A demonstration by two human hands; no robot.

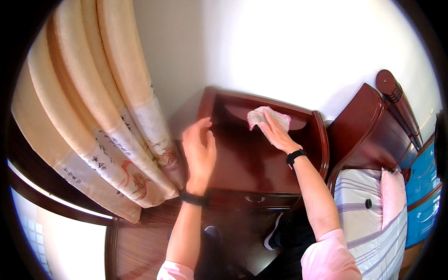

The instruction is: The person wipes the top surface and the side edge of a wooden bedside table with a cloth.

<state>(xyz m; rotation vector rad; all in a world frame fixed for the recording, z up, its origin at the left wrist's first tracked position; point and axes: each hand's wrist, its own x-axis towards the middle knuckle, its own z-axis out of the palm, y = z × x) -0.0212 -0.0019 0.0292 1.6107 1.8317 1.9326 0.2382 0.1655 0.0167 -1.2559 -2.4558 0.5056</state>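
Observation:
A folded pale cloth with pink edging [259,114] lies under my right hand [276,133], whose fingers rest flat over it near the back of a glossy dark-red wooden nightstand [255,164]. The hand presses on the cloth rather than visibly gripping it. My left hand [200,154], slightly blurred, is raised over the nightstand's left side with its thumb and fingers apart and nothing in it. Black bands circle both wrists. A drawer with a metal handle [254,199] shows at the nightstand's front.
Long beige curtains [115,115] hang at the left beside a wooden ledge. To the right stand a curved wooden headboard [364,133] and a bed with striped bedding [360,217], a pink pillow [392,196] and a small black round object [368,203]. A white wall rises behind the nightstand.

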